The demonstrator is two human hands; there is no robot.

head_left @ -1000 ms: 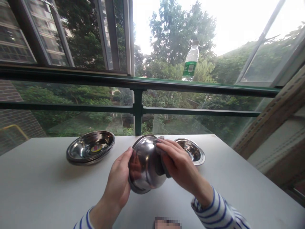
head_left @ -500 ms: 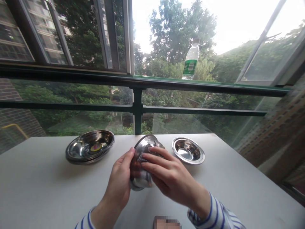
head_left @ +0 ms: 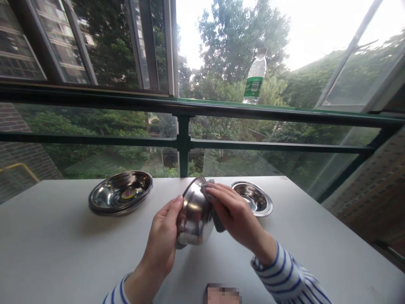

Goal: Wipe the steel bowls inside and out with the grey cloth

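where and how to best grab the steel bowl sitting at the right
Likely the right edge of the flared rim, from the right, thumb on top: the bowl sits open side up, and the right hand hides its near left side.

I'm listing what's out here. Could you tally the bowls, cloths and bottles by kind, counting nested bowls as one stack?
Single bowls: 2 (held bowl in the left hand, other bowl on the table)
Bowl stack: 1 (number nested unclear)
Grey cloth: 1, in the right hand
Bottle: 1
Total: 5
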